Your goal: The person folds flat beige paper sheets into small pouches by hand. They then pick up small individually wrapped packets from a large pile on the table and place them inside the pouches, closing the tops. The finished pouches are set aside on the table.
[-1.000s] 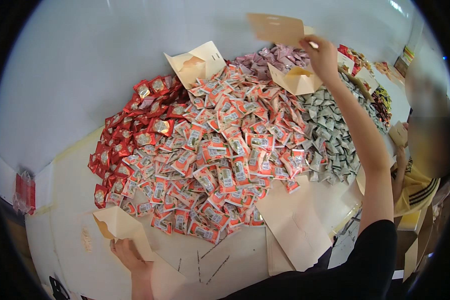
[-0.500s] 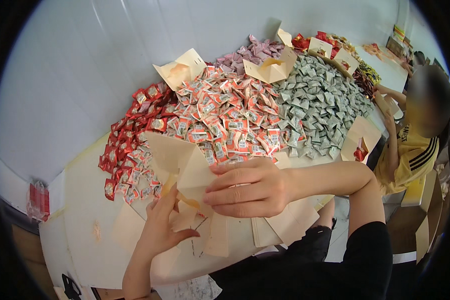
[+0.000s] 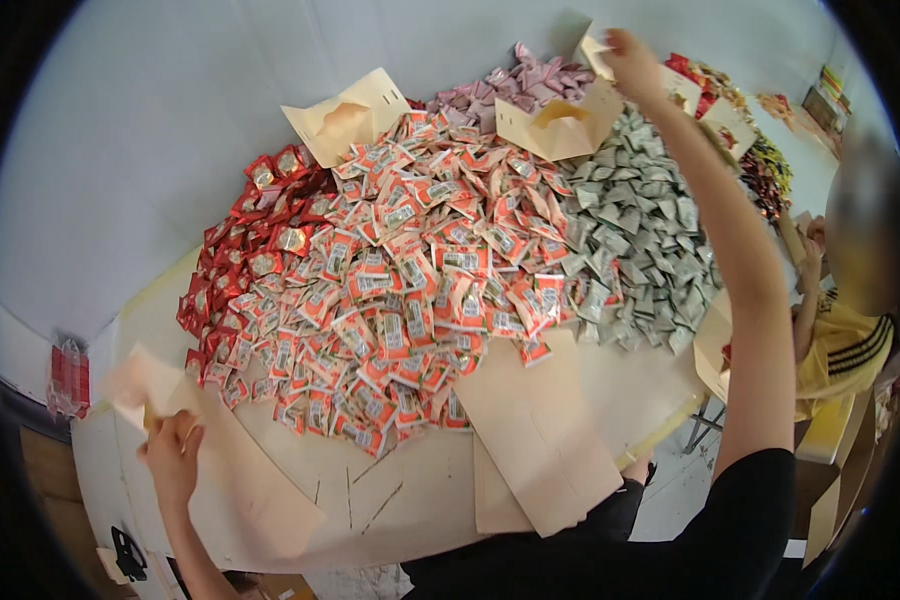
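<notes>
At the table's left, my left hand (image 3: 175, 455) has its fingers curled on the edge of a folded cream card box (image 3: 150, 385), which is smeared by motion. My right arm stretches far across the pile. My right hand (image 3: 635, 65) is closed in a pinch against a cream card box (image 3: 592, 50) at the back; its fingertips are blurred, and what they hold cannot be made out. Between my arms spreads a large heap of orange-and-white wrapped packets (image 3: 400, 270). Grey-green packets (image 3: 640, 215) lie under and beside my right forearm.
Red packets (image 3: 235, 250) border the heap on the left, mauve ones (image 3: 520, 85) at the back. Opened cream card boxes (image 3: 350, 115) rest on top. Flat cream cards (image 3: 545, 430) lie near me. A person in a yellow shirt (image 3: 840, 345) works at the right.
My hands, together at the middle before, are now apart. The left has carried the folded card box leftward; the right has swung up to the far back. The view has shifted slightly.
</notes>
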Demonstrator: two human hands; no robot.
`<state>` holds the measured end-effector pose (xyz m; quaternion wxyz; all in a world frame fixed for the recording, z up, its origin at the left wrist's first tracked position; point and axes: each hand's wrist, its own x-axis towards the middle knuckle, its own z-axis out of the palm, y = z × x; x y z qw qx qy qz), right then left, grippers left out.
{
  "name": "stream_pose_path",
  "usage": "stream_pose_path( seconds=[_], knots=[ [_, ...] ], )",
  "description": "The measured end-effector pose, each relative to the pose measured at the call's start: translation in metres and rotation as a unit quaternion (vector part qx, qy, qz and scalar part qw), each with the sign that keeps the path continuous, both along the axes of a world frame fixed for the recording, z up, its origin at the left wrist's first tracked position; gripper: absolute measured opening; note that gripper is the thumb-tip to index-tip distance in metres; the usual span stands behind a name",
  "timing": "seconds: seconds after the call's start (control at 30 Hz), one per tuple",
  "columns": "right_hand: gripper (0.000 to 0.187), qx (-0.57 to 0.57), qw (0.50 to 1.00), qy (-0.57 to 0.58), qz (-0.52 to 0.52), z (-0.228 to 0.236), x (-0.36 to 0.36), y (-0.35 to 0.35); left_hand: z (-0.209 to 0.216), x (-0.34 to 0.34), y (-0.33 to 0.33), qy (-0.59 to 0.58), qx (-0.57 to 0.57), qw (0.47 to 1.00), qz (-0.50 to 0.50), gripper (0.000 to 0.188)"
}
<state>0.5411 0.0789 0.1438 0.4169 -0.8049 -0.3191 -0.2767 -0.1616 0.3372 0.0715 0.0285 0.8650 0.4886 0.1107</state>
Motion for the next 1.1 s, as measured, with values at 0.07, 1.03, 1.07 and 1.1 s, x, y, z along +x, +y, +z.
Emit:
stream_pose_path(
  seconds=[0.07, 1.03, 1.07, 1.1],
  knots=[
    [0.07, -0.035, 0.997, 0.069, -0.011, -0.008, 0.102, -0.021, 0.0, -0.011, 0.027, 0.028, -0.139, 0.987, 0.081, 0.037],
    [0.053, -0.305, 0.889, -0.204, 0.274, 0.012, -0.16, 0.028, 0.106, 0.098, 0.083, -0.168, -0.211, 0.938, 0.219, 0.034],
    [0.05, -0.316, 0.863, -0.202, 0.338, 0.009, -0.189, 0.034, 0.111, 0.091, 0.073, -0.139, -0.085, 0.973, 0.165, 0.039],
    [0.046, -0.348, 0.831, -0.243, 0.36, 0.002, -0.217, 0.043, 0.113, 0.091, 0.065, -0.111, 0.045, 0.987, 0.105, 0.044]
  ],
)
